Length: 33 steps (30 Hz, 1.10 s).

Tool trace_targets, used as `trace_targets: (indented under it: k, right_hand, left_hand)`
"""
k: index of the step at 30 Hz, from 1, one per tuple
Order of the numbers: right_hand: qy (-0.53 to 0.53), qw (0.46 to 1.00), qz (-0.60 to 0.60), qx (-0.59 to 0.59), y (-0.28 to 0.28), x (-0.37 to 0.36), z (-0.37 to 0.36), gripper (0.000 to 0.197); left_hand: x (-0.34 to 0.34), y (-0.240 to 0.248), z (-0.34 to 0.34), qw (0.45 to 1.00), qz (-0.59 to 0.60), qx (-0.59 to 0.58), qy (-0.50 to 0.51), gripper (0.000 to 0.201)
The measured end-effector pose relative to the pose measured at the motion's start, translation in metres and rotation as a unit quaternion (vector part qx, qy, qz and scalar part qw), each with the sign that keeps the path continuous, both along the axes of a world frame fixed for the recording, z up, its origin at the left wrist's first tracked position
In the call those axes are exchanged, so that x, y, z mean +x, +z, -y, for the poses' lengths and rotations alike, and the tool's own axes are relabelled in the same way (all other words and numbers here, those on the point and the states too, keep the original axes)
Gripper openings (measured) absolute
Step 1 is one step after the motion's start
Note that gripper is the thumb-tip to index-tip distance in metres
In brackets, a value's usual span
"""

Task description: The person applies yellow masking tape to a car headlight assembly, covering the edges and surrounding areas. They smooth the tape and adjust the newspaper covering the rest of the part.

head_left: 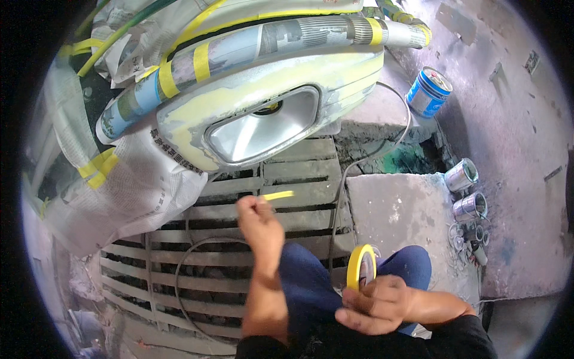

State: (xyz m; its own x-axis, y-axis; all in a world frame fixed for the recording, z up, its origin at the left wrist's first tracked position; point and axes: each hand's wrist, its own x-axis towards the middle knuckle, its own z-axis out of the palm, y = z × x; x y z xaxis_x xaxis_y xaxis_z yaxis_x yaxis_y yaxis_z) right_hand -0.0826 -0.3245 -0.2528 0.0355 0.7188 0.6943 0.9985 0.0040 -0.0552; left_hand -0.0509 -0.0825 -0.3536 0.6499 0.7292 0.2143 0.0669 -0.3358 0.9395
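Between the fingertips of my left hand [261,222] is pinched a short strip of yellow masking tape [279,195], its free end pointing right. My right hand [379,304], over my lap, grips a roll of yellow masking tape [354,269] that stands on edge. Beyond my hands is a curved panel [353,78] with patches of pale yellow filler and grey. Set into it is a rounded rectangular metal recess [263,128], bare inside. Above the panel runs a long tube wrapped in printed paper [233,51], banded with yellow tape. Neither hand touches the panel.
Newspaper sheeting [137,185] hangs at the left, taped in yellow. Below lies a slatted floor grate [221,263] with a grey hose [344,185] across it. A blue can [429,91] stands at the far right; several open metal tins [461,175] line the right side.
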Motion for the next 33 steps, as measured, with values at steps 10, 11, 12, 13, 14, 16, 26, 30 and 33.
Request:
trace_targets:
  k: [10, 11, 12, 13, 14, 16, 26, 30, 33]
  right_hand:
    - [-0.147, 0.913, -0.378, -0.034, -0.019, 0.044, 0.013, 0.047]
    - [-0.156, 0.914, -0.372, -0.039, -0.021, 0.044, 0.012, 0.047]
    - [-0.165, 0.915, -0.365, -0.045, -0.022, 0.045, 0.01, 0.047]
    - [-0.173, 0.916, -0.358, -0.05, -0.023, 0.046, 0.009, 0.046]
    - [-0.182, 0.92, -0.341, -0.057, -0.022, 0.047, 0.008, 0.046]
    - [-0.198, 0.928, -0.308, -0.073, -0.018, 0.047, 0.006, 0.045]
    - [-0.184, 0.948, -0.251, -0.062, 0.061, 0.049, -0.005, 0.079]
    - [-0.058, 0.955, -0.289, -0.036, 0.088, 0.035, -0.003, 0.078]
    - [-0.042, 0.933, -0.352, -0.063, 0.111, 0.022, 0.033, 0.071]
  left_hand:
    - [0.017, 0.049, -0.019, 0.98, 0.165, -0.102, -0.04, 0.013]
    - [0.019, 0.05, -0.019, 0.979, 0.173, -0.103, -0.038, 0.012]
    - [0.022, 0.05, -0.019, 0.977, 0.182, -0.104, -0.034, 0.012]
    - [0.025, 0.051, -0.019, 0.976, 0.19, -0.105, -0.031, 0.012]
    - [0.027, 0.053, -0.021, 0.975, 0.194, -0.105, -0.031, 0.012]
    - [0.029, 0.057, -0.025, 0.974, 0.201, -0.105, -0.029, 0.013]
    - [0.035, 0.067, -0.031, 0.978, 0.181, -0.1, -0.013, 0.016]
    - [0.033, 0.06, -0.036, 0.965, 0.232, -0.12, -0.032, 0.015]
    - [0.028, 0.062, -0.038, 0.964, 0.234, -0.115, -0.045, 0.014]
